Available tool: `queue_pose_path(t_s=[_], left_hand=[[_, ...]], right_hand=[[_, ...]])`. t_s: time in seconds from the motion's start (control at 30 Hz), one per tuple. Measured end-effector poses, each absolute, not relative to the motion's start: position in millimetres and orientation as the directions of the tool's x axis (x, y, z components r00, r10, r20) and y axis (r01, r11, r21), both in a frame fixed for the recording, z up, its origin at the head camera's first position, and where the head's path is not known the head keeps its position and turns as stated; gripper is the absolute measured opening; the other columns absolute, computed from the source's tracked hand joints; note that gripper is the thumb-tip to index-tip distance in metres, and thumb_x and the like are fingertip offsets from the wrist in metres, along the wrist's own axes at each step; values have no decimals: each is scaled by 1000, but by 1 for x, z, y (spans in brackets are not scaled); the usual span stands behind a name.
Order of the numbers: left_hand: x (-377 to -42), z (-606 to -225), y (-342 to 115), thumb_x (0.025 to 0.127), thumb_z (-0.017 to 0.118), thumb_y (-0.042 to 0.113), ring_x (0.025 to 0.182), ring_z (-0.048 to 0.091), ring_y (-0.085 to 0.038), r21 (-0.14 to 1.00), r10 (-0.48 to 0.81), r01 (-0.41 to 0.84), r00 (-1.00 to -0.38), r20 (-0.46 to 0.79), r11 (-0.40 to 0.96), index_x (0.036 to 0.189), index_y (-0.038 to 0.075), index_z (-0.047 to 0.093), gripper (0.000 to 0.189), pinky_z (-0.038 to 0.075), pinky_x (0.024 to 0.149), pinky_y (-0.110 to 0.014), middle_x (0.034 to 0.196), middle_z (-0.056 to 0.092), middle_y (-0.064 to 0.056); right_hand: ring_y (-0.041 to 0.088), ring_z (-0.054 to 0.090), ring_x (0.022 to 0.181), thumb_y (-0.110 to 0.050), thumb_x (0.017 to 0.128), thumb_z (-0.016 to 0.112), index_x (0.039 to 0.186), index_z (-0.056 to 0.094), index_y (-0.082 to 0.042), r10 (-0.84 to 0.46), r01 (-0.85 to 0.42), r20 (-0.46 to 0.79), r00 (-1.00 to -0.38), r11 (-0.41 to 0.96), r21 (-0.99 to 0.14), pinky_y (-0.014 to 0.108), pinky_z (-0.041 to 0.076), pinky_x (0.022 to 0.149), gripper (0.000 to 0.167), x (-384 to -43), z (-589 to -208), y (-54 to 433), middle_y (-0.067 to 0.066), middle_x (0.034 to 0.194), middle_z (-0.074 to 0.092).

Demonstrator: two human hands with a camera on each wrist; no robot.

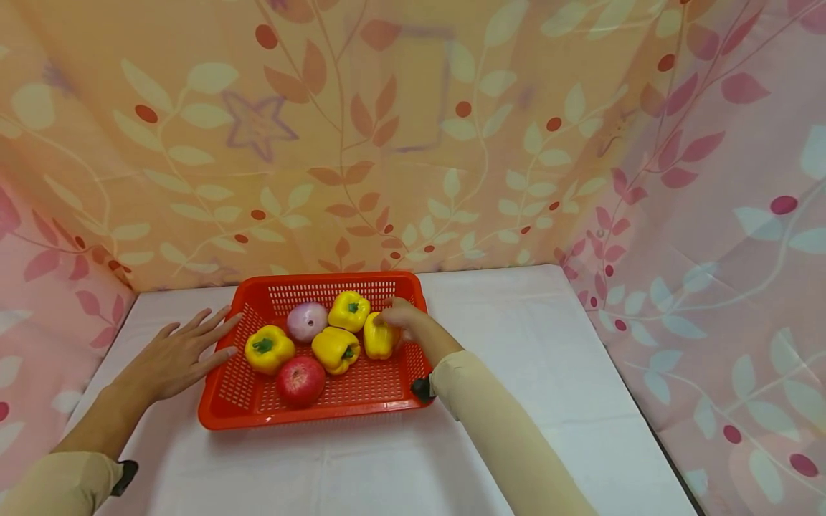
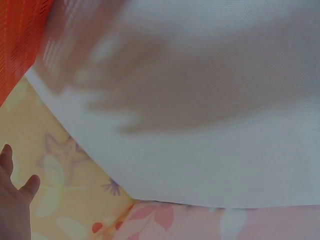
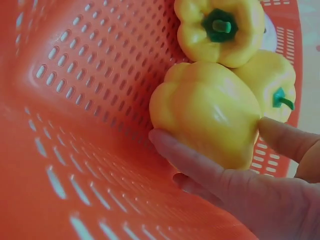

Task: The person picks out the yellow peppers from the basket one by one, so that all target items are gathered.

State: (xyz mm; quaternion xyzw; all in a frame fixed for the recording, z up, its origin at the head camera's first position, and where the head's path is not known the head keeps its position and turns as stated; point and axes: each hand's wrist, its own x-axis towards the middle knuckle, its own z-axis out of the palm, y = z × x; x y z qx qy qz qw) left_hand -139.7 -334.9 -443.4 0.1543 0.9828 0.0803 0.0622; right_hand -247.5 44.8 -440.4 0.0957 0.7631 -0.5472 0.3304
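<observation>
A red perforated plastic basket (image 1: 310, 414) holds several yellow bell peppers, a purple onion-like ball (image 1: 307, 321) and a round red pomegranate-like fruit (image 1: 301, 381). My right hand (image 1: 408, 321) reaches in over the right side and grips the rightmost yellow bell pepper (image 3: 205, 112), thumb on one side and fingers along the other. That pepper lies close to two others, one with a green stem (image 3: 220, 26). Spread and with straight fingers, my left hand (image 1: 183, 355) is at the basket's left rim, beside the leftmost pepper (image 1: 269, 349). Whether it touches the rim, I cannot tell.
The basket stands on a table with a white cloth (image 1: 516, 344). Patterned curtains (image 1: 413, 143) hang behind the table and at both sides. In the left wrist view, the hand's shadow falls on the white cloth.
</observation>
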Motion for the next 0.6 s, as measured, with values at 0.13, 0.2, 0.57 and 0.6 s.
queue_pose_path(t_s=[0.13,0.2,0.57,0.6], left_hand=[[-140,-444,-335,98,47,59,142,23,-53,179,312,291,-945,-98,940,159,21,24,76,15,106,-77,160,26,-22],[-140,-445,-335,98,47,59,141,24,-53,177,312,292,-945,-96,940,159,21,23,76,15,106,-77,160,26,-22],[-141,-447,-336,98,48,59,141,24,-54,183,312,293,-946,-90,938,160,22,23,76,16,106,-78,161,26,-21],[-141,-447,-336,98,48,59,141,24,-54,182,312,293,-946,-89,939,159,22,23,76,16,106,-78,161,26,-21]], right_hand=[[46,38,137,-4,97,57,151,35,-1,-235,493,-607,-759,400,-772,77,38,92,58,-248,-442,43,22,152,35],[47,39,136,-5,98,56,151,36,-1,-241,490,-608,-757,407,-771,77,38,91,57,-248,-442,43,22,151,36],[46,45,131,-8,99,58,150,39,0,-236,480,-613,-753,440,-759,73,42,91,55,-251,-444,41,23,146,42],[46,45,131,-8,99,58,150,39,0,-238,481,-615,-752,440,-759,73,42,91,54,-251,-444,41,23,145,42]])
